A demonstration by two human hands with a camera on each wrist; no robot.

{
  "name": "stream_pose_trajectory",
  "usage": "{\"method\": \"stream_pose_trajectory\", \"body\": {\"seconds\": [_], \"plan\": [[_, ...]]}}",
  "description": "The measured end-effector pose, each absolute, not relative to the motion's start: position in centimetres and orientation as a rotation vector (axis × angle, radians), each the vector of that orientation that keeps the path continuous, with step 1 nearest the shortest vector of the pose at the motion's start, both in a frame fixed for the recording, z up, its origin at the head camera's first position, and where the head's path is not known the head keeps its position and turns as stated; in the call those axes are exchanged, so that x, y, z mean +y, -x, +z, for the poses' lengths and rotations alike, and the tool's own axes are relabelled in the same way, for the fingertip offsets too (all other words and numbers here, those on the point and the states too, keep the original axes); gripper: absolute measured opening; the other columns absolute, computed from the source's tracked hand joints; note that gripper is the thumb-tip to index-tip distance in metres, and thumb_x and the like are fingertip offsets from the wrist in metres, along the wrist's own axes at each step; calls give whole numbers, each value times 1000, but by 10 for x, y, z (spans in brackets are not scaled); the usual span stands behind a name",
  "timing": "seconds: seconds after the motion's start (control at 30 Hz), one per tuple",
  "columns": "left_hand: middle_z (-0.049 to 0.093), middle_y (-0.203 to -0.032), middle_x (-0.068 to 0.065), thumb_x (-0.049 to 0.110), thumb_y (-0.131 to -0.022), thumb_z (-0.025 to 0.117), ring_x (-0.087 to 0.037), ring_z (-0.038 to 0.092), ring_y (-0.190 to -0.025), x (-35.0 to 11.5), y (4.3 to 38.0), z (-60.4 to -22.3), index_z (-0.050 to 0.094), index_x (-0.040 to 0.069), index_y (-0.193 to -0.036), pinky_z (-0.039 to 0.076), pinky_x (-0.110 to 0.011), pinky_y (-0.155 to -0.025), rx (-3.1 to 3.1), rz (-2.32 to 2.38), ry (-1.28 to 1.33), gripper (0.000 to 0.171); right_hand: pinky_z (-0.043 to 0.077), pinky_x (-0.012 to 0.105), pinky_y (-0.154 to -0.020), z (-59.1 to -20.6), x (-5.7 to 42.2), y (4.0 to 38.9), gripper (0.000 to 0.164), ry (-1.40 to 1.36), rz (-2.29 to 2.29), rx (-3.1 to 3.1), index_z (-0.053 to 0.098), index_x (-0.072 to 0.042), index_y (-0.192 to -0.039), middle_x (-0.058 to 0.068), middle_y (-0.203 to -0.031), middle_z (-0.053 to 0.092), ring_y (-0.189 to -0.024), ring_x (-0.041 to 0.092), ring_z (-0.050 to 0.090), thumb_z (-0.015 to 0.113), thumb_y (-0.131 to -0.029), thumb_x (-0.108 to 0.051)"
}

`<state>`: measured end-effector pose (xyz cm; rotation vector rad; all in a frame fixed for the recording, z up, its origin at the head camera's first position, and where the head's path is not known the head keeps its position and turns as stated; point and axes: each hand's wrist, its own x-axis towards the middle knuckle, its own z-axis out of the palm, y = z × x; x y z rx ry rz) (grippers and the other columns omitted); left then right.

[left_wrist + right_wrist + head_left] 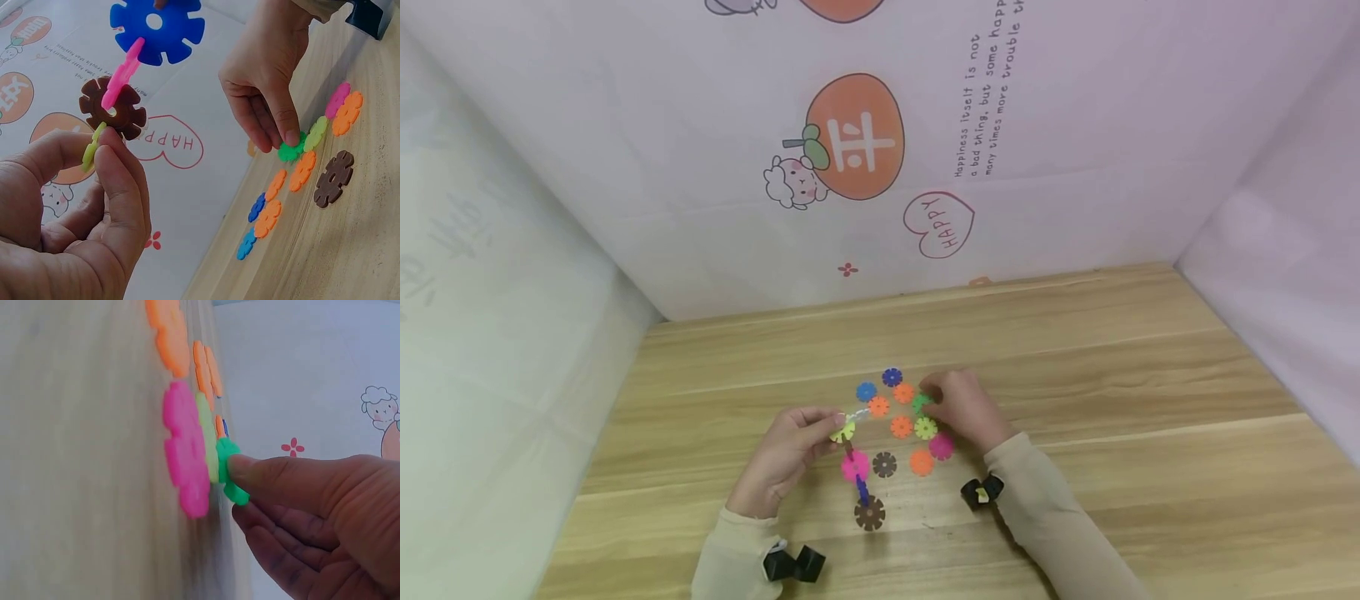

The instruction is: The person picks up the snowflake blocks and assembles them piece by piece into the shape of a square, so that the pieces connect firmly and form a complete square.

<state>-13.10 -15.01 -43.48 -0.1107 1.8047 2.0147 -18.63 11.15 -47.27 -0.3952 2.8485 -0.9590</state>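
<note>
My left hand point(788, 452) pinches a yellow notched plastic disc point(92, 149) between thumb and fingers. It belongs to a chain of interlocked discs: a brown disc point(125, 119), a pink disc point(855, 467), a blue disc point(181, 28) and another brown disc point(869, 513) at the near end. A whitish piece point(859, 414) juts from the yellow disc towards the right. My right hand point(964, 408) reaches down to the table and grips a green disc point(228, 465), thumb on its face. The green disc's far side is partly hidden by the fingers.
Loose discs lie on the wooden table point(1075, 375): a yellow-green disc point(926, 428) and a magenta disc point(942, 447) near my right hand, a brown disc point(884, 464), two blues and several orange discs point(902, 427). A printed white cloth point(715, 208) hangs behind the table.
</note>
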Motion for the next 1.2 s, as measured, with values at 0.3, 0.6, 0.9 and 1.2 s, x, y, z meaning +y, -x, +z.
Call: {"method": "stream_pose_trajectory", "body": {"seconds": [0.3,0.6,0.9,1.2], "plan": [[70,-88,-1,9,-92,67,-12,68,-80,-150,131,-434,69,4,-95,58,-25,-80,1799,2019,109,6,57,30,-77,-470,130,189,17,418,-1172,2688,75,-5,-102,5,-93,74,-84,14,66,75,-85,-6],[71,-89,-1,10,-91,68,-12,68,-81,-148,130,-435,70,2,-97,58,-26,-81,1813,1996,102,10,56,33,-68,-456,136,184,15,353,-1348,2530,75,-18,-103,-1,-92,71,-76,18,63,73,-89,-18],[71,-89,0,11,-91,68,-12,68,-81,-147,130,-433,70,2,-98,58,-26,-81,1815,1986,96,11,55,34,-83,-442,130,179,18,312,-1566,2339,73,-14,-101,2,-98,72,-93,20,66,75,-88,-26],[71,-89,0,11,-91,68,-12,68,-81,-146,130,-435,70,3,-97,58,-27,-83,1820,1996,101,10,57,45,-86,-431,121,169,25,181,-1728,2097,69,-5,-109,7,-97,72,-93,32,69,74,-89,-20]]}}
